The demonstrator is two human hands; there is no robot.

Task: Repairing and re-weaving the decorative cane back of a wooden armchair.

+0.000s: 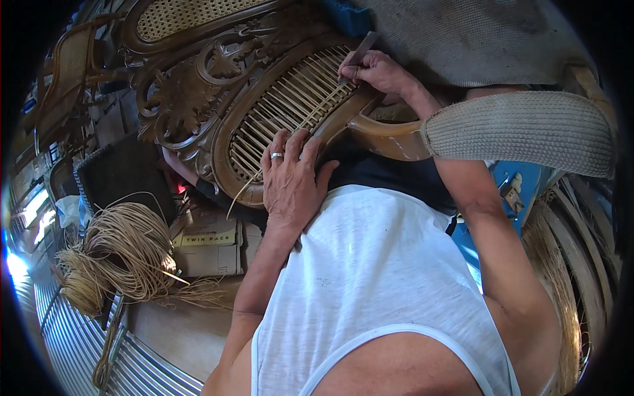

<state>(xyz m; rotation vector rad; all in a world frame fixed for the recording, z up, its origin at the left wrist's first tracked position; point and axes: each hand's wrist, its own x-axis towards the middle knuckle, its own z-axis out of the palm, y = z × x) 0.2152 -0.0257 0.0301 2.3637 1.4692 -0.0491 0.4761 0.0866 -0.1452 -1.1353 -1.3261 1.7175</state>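
Centrally, an oval wooden frame (223,158), crossed by pale cane strands (284,99), is set just beyond the person's white top (370,264). At its far right end, a narrow flat tool (365,45) is gripped by the right hand (389,72); the tool's lower tip is hard to make out. Part of the near rim is covered by the left hand (290,171), palm down, fingers loosely extended; whether a strand is pinned beneath cannot be told. Part of the right forearm (462,181) is hidden by a grey cloth-wrapped armrest (522,125). At the upper left, carved scrollwork (181,105) is bordered by a woven panel (185,16), cut off by the top edge. Below, a coil of cane (129,244) is placed beside a cardboard box (208,257).
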